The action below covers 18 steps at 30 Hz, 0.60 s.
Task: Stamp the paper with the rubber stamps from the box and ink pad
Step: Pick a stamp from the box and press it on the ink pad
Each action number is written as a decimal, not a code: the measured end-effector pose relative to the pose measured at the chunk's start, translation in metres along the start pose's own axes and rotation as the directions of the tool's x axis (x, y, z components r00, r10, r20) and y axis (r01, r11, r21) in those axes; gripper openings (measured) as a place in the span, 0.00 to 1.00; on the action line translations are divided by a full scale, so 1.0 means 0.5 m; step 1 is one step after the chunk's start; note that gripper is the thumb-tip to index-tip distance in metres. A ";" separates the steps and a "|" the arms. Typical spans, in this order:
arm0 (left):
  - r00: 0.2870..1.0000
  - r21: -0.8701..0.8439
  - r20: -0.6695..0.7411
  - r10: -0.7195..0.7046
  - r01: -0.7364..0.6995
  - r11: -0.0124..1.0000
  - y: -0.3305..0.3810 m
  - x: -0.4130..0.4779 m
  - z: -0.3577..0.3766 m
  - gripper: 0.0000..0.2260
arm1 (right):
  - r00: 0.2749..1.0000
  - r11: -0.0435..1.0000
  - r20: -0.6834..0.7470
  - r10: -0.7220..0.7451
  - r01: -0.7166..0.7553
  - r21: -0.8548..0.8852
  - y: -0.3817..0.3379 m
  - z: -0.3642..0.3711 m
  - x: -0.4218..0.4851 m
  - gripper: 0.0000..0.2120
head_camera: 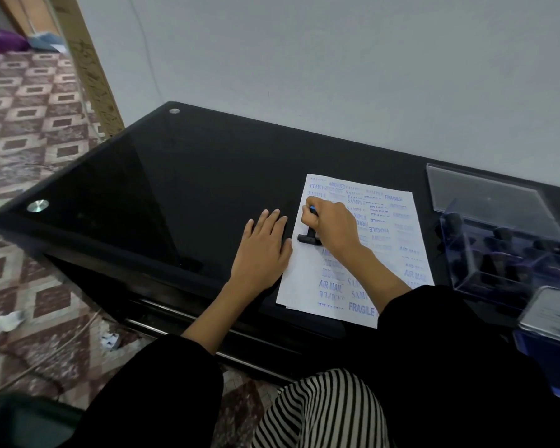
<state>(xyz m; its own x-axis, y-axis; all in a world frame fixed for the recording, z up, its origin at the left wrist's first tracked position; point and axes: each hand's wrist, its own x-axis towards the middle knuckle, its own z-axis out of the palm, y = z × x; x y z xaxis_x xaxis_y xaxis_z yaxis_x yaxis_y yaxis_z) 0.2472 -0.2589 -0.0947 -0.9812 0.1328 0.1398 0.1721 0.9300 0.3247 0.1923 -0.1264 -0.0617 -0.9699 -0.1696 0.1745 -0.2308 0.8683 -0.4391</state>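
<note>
While L hand (261, 244) flat at paper (304, 286) edge, R hand (333, 226) grip clamps stamp (309, 237), base below fist.

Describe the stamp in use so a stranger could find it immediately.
On the black glass table lies a paper covered in blue prints. Near its left edge, the right hand grips a black stamp standing on the sheet. It is the only stamp outside the clear box at the right, and its handle shows a blue tip.
</note>
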 end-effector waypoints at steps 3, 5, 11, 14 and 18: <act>1.000 -0.006 -0.002 0.004 -0.004 1.000 0.000 0.001 0.000 0.22 | 1.000 1.000 -0.012 0.004 -0.004 0.000 0.000 0.000 -0.003 0.07; 1.000 -0.010 -0.003 0.005 -0.005 1.000 0.000 0.001 0.001 0.22 | 1.000 1.000 -0.024 -0.014 0.014 -0.005 -0.003 -0.002 -0.009 0.06; 1.000 -0.009 -0.011 0.007 -0.007 1.000 -0.001 0.001 0.002 0.22 | 0.965 0.987 -0.225 -0.133 0.108 -0.118 -0.010 0.016 -0.061 0.10; 1.000 -0.026 -0.015 0.008 -0.008 1.000 -0.001 0.001 0.003 0.22 | 0.942 0.978 -0.282 -0.181 0.142 -0.154 -0.025 0.016 -0.082 0.17; 1.000 -0.028 -0.012 0.011 -0.011 1.000 -0.002 0.001 0.002 0.22 | 0.919 0.960 -0.319 -0.233 0.164 -0.229 -0.027 0.024 -0.098 0.19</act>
<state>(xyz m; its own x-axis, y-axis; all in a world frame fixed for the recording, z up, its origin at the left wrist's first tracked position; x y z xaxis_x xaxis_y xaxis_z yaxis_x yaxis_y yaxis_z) 0.2467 -0.2594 -0.0960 -0.9783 0.1387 0.1540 0.1853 0.9184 0.3496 0.2417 -0.1354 -0.0751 -0.8127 -0.2092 0.5438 -0.3624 0.9123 -0.1906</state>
